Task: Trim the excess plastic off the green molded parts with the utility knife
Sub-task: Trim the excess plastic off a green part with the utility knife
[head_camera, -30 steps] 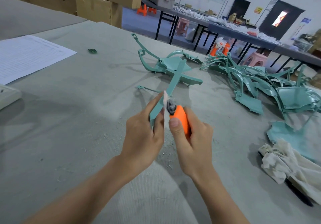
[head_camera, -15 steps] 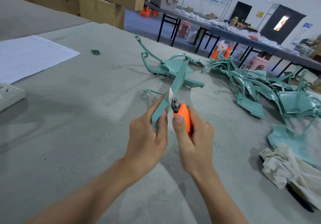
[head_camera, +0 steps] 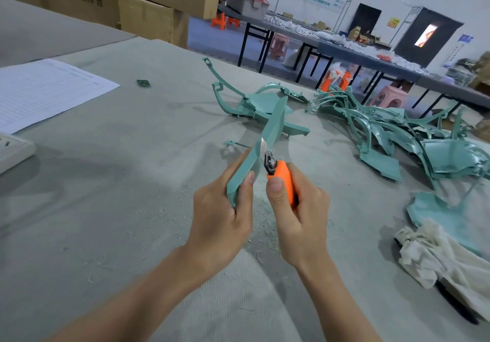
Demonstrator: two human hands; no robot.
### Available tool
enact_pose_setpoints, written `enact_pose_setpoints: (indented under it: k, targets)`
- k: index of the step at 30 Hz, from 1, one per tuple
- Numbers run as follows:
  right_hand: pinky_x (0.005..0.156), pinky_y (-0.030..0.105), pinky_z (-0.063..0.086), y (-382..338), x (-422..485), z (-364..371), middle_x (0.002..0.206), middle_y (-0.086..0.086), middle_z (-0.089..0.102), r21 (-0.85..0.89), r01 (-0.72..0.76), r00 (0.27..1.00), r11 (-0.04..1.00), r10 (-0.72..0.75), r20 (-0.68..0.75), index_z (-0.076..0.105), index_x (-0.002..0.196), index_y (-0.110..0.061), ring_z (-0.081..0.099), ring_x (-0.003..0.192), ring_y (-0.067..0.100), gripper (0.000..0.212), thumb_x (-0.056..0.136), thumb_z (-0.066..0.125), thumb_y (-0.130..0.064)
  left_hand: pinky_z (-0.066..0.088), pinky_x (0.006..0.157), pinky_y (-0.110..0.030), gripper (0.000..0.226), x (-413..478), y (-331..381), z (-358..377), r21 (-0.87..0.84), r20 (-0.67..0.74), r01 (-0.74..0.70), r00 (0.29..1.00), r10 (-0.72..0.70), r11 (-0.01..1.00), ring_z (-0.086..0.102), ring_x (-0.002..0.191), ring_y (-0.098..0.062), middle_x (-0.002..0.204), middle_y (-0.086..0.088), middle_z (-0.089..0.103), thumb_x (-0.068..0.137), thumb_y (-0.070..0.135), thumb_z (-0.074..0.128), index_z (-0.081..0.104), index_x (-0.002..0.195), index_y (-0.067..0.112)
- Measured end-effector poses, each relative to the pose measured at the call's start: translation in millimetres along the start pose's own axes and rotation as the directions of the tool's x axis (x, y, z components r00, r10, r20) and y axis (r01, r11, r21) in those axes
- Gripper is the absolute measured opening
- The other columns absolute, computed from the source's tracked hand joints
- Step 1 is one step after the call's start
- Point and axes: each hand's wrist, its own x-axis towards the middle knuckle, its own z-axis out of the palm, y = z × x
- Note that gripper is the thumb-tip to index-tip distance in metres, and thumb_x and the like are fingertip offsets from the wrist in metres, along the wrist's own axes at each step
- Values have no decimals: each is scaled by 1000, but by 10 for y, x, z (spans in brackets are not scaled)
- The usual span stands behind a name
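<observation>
Left hand [head_camera: 220, 217] grip curled round green molded part [head_camera: 265, 140], held up over worktop [head_camera: 132, 182]. Right hand [head_camera: 297, 209] grip wrapped on orange utility knife [head_camera: 283, 180], blade against part's edge. More green parts [head_camera: 384, 134] piled far right, rag [head_camera: 434, 259] nearer, paper sheet [head_camera: 45, 89] far left.

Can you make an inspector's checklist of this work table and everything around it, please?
Surface: grey table cover, with pale shavings scattered mid-table.
Job's things: green part held up, orange utility knife with its blade at the part's edge; pile of green parts to the right.
Clutter: paper sheet, small green scrap and white plastic unit at left; crumpled cloth at right.
Grippers: left hand grips the green part; right hand grips the knife.
Cables: nothing seen.
Surroundings: cardboard boxes, long tables and plastic stools behind.
</observation>
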Motion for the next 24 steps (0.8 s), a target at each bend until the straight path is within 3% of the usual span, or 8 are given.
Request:
enact_pose_setpoints:
  k: [2, 7, 14, 22, 24]
  targets:
    - [48, 14, 22, 1, -11, -1, 54, -9, 32, -3, 12, 1000, 1000, -12, 8, 36, 67, -24, 30, 44, 6, 52, 95, 36, -69, 28, 49, 3, 33, 3, -10, 4, -9, -9, 6, 1000, -6, 1000, 48, 48, 9, 51, 15, 50, 93, 28, 44, 66, 106, 8]
    - [48, 16, 22, 28, 10, -29, 53, -9, 31, -33, -11, 1000, 999, 10, -17, 37, 68, -24, 30, 44, 7, 50, 96, 37, -66, 29, 53, 6, 33, 13, 30, -7, 33, 14, -44, 999, 43, 998, 53, 57, 2, 47, 10, 44, 94, 23, 44, 65, 112, 6]
    - [49, 19, 22, 50, 32, -46, 53, -9, 30, -42, -46, 999, 998, 44, -32, 38, 67, -22, 29, 46, 8, 56, 94, 35, -71, 27, 53, 7, 33, 17, 13, -16, 75, 50, -86, 995, 82, 993, 47, 53, 14, 48, 19, 36, 94, 21, 43, 63, 118, 10]
    - [48, 19, 22, 47, 41, -35, 54, -8, 31, -62, -51, 997, 997, 47, -67, 36, 67, -29, 29, 46, 7, 50, 94, 34, -71, 26, 54, 8, 35, 9, -7, -6, 109, 70, -98, 993, 91, 989, 47, 54, 17, 47, 18, 38, 94, 23, 42, 64, 118, 9]
    - [46, 24, 24, 64, 78, -53, 54, -2, 33, -44, -73, 992, 996, 68, -103, 39, 66, -24, 29, 46, 7, 57, 93, 33, -73, 26, 57, 9, 37, -23, -17, -6, 111, 87, -97, 992, 87, 989, 46, 56, 19, 50, 22, 39, 93, 24, 42, 64, 119, 10]
